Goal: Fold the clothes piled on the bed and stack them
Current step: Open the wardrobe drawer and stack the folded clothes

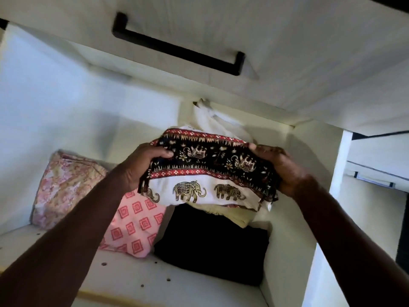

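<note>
While the left hand (138, 167) and right hand (285, 171) are gripping one folded elephant-print cloth (208, 173), fingers (162, 154) curled round its ends, it is hanging above one black garment (210, 244) on the shelf (132, 278), beside two pink cloths (64, 189) (135, 227).

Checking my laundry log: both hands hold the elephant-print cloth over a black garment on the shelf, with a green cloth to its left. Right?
Not quite: in the head view the cloth to its left is pink with red squares, not green. The left hand and right hand do hold the elephant-print cloth over the black garment on the shelf.
</note>
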The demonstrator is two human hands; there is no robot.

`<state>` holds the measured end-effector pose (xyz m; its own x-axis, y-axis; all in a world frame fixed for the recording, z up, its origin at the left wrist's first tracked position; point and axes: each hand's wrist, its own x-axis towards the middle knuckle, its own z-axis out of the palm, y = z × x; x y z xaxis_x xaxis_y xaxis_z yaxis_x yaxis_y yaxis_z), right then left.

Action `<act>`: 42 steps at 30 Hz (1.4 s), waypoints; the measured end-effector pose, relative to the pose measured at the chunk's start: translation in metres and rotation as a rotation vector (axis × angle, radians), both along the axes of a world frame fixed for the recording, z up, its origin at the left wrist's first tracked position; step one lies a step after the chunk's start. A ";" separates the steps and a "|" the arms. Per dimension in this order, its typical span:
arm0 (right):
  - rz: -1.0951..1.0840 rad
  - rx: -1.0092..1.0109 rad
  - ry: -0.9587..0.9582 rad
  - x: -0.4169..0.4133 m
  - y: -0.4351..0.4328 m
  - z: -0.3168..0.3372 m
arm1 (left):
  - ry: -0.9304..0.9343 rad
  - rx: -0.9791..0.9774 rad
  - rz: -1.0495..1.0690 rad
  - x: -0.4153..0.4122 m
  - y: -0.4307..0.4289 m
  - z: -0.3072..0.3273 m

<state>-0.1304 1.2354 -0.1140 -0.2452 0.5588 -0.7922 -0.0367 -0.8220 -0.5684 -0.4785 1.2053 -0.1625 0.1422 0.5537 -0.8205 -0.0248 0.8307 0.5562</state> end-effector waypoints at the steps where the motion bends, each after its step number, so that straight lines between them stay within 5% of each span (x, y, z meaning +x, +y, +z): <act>1: -0.023 -0.055 0.104 -0.009 0.005 0.001 | -0.045 -0.039 0.041 -0.008 0.001 0.005; 3: -0.014 -0.107 0.241 -0.035 0.012 -0.004 | -0.067 -0.082 0.142 -0.031 0.006 0.011; 7: 0.136 -0.116 0.023 -0.106 0.029 -0.028 | 0.012 -0.130 0.171 -0.087 0.023 0.013; 13: -0.078 -0.194 0.039 -0.196 0.068 -0.053 | 0.313 -0.092 -0.013 -0.182 0.089 0.014; 17: 0.010 0.040 -0.308 -0.239 0.079 -0.082 | 0.813 0.288 -0.265 -0.208 0.125 -0.014; 21: 0.066 0.152 -0.622 -0.251 0.070 -0.099 | 1.074 0.456 -0.599 -0.194 0.114 -0.054; 28: -0.129 0.495 -0.881 -0.240 0.035 -0.092 | 1.367 0.610 -0.431 -0.141 0.057 -0.045; 31: -0.267 0.538 -1.114 -0.203 0.005 -0.079 | 1.129 0.778 -0.471 -0.084 0.020 -0.037; 35: -0.245 0.067 -1.350 -0.142 -0.038 -0.072 | 0.790 0.746 -0.598 -0.004 -0.012 -0.027; 39: -0.240 -0.208 -1.129 -0.093 -0.068 -0.083 | 0.847 0.348 -0.727 0.056 -0.016 -0.029; 42: -0.200 -0.150 -1.034 -0.072 -0.072 -0.091 | 0.898 0.287 -0.661 0.078 -0.012 -0.036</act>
<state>-0.2027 1.1629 -0.2046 0.6718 0.3942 -0.6271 0.2644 -0.9185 -0.2941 -0.4005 1.1931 -0.1988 -0.0977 0.7717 -0.6284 0.8695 0.3735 0.3234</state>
